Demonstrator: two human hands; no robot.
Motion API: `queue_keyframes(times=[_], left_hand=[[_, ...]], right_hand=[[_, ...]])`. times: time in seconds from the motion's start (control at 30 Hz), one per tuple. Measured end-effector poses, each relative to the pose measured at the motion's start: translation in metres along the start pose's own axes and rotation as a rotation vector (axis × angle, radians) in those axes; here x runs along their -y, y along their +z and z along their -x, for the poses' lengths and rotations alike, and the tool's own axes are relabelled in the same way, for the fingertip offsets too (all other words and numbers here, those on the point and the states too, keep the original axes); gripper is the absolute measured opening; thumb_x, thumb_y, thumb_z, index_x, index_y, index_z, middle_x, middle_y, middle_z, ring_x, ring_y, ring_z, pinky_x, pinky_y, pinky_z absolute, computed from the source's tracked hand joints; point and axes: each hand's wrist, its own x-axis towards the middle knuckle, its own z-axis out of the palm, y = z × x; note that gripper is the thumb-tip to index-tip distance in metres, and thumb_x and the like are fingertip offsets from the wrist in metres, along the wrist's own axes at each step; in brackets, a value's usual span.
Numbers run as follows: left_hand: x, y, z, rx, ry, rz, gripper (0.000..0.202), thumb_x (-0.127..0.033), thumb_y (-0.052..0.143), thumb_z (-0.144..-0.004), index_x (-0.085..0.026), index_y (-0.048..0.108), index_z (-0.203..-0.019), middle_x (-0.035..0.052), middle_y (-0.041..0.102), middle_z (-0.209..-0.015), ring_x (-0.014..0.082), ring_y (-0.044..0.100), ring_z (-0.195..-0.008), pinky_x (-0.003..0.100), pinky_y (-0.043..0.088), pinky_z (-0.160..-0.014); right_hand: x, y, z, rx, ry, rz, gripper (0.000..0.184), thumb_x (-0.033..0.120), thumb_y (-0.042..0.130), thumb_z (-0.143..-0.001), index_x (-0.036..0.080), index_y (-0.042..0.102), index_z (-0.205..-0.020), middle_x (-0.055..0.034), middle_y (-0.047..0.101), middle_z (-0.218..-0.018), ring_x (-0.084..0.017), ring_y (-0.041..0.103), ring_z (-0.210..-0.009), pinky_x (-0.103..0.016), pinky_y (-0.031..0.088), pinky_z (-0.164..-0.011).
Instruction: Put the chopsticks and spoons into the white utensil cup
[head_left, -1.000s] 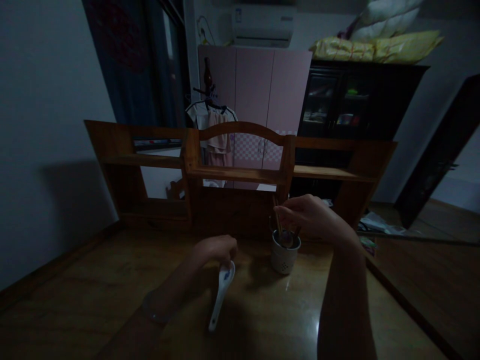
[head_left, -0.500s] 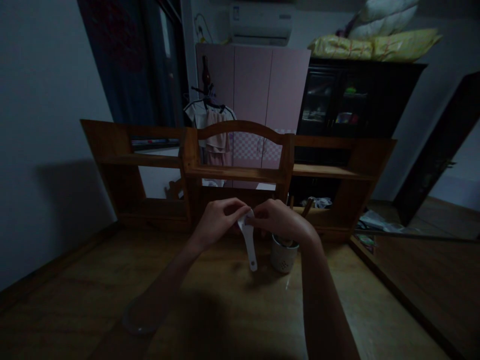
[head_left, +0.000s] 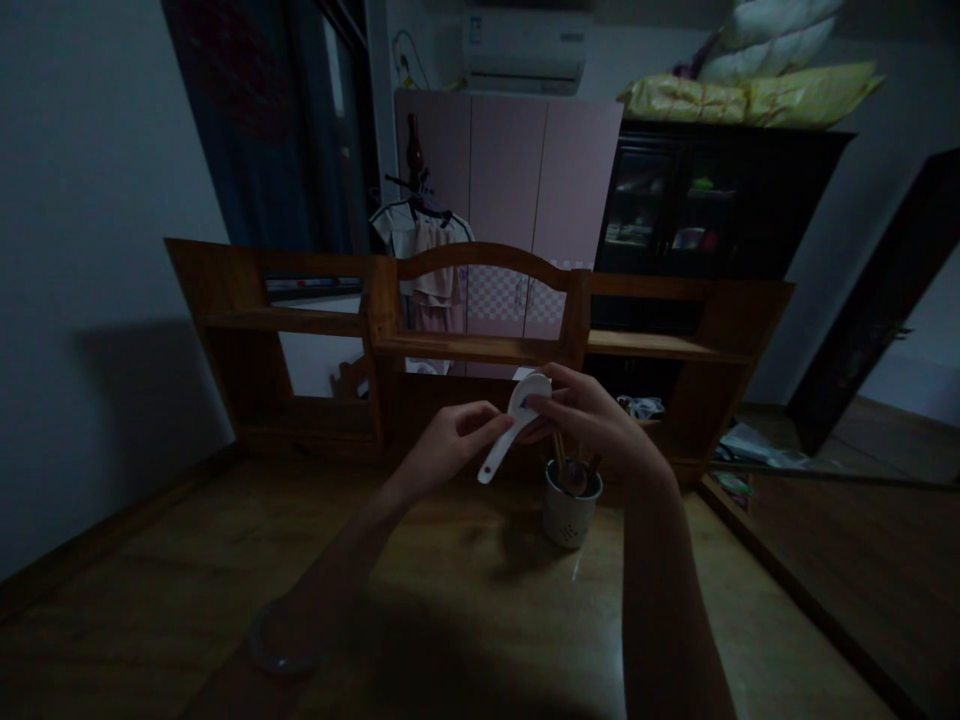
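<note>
A white soup spoon (head_left: pixel 498 455) with a small dark mark at its handle end is up above the table, its bowl toward the upper right and its handle slanting to the lower left. My right hand (head_left: pixel 592 410) is closed on the bowl, thumb pressed inside it. At the neck, where handle meets bowl, my left hand (head_left: pixel 454 442) pinches the spoon with its fingertips. Below my right hand stands a pale utensil holder (head_left: pixel 568 515) with a pattern of small dark holes. It contains a wooden-looking ladle or spoon (head_left: pixel 574 478) and several sticks.
The wooden table (head_left: pixel 465 600) has a raised rim along its right side. A wooden shelf unit (head_left: pixel 480 345) spans its back edge. A wall (head_left: pixel 97 300) borders the left. Beyond are a pink wardrobe (head_left: pixel 506 180) and a dark cabinet (head_left: pixel 720 215).
The spoon has turned from hanging nearly straight down to slanting lower left. My right hand has risen and shifted right with the bowl, while my left hand has slid to the spoon's neck.
</note>
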Motion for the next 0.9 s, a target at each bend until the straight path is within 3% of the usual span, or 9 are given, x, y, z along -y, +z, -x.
queue_keyframes(times=[0.13,0.27,0.47,0.77,0.9], left_hand=[[-0.003,0.006,0.004,-0.016,0.033,-0.013,0.029,-0.043,0.057,-0.085,-0.015,0.065,-0.089,0.0034,0.070,-0.082,0.0166,0.066,-0.075,0.025,0.051,-0.069],[-0.001,0.007,0.006,-0.028,-0.050,0.016,0.029,-0.043,0.054,-0.087,-0.015,0.061,-0.091,0.0026,0.068,-0.069,0.0130,0.061,-0.051,0.020,0.046,-0.045],[0.004,0.003,0.005,-0.228,-0.018,-0.067,0.030,-0.047,0.055,-0.085,-0.017,0.060,-0.086,-0.0062,0.048,-0.050,0.0059,0.040,-0.030,0.015,0.029,-0.029],[-0.011,-0.001,0.009,-0.243,-0.028,-0.049,0.035,-0.049,0.051,-0.087,-0.018,0.065,-0.096,-0.0009,0.058,-0.066,0.0061,0.043,-0.036,0.016,0.030,-0.031],[-0.014,0.002,0.013,-0.262,0.019,-0.096,0.037,-0.046,0.042,-0.091,-0.018,0.065,-0.093,-0.0013,0.056,-0.062,0.0076,0.044,-0.039,0.017,0.030,-0.034]], right_hand=[[0.002,0.000,-0.001,0.000,-0.027,0.026,0.025,0.031,0.058,-0.091,0.017,0.053,-0.111,-0.0042,0.066,-0.086,-0.019,0.068,-0.074,-0.032,0.060,-0.068],[0.002,-0.001,0.001,-0.023,-0.084,0.139,0.023,0.031,0.055,-0.093,0.016,0.059,-0.110,-0.0038,0.066,-0.082,-0.017,0.067,-0.072,-0.026,0.056,-0.064],[0.007,-0.006,0.006,-0.113,-0.067,0.408,0.025,0.034,0.052,-0.095,0.013,0.066,-0.093,-0.0008,0.061,-0.064,-0.012,0.058,-0.056,-0.018,0.043,-0.050],[0.004,-0.002,0.005,-0.055,-0.020,0.249,0.022,0.028,0.065,-0.086,0.013,0.065,-0.102,-0.0045,0.067,-0.080,-0.015,0.064,-0.066,-0.022,0.052,-0.059],[-0.005,-0.005,0.004,-0.001,0.017,0.301,0.021,0.026,0.064,-0.086,0.015,0.065,-0.104,-0.0045,0.068,-0.083,-0.015,0.065,-0.066,-0.021,0.052,-0.058]])
